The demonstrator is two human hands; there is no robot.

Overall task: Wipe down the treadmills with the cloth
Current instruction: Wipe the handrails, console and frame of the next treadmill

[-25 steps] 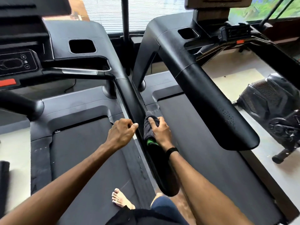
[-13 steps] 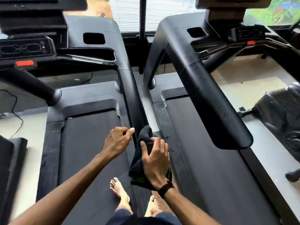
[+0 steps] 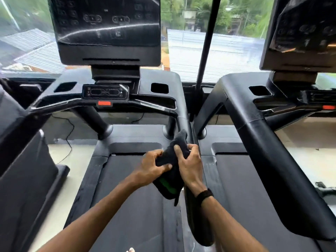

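A dark grey cloth with a green patch near its lower edge is bunched between both my hands, above the right side of the black treadmill I stand on. My left hand grips the cloth's left side, thumb across it. My right hand curls round its right side, just over the treadmill's right handrail. A second treadmill stands to the right, its thick left handrail running toward me.
The console screen and control panel with a red stop tab sit ahead. Another machine stands at the left. Windows fill the back wall behind a dark vertical post. Cables lie on the pale floor.
My head has tilted up, bringing the consoles into view. My left hand has moved right and taken hold of the cloth, which has lifted off the handrail between both hands.
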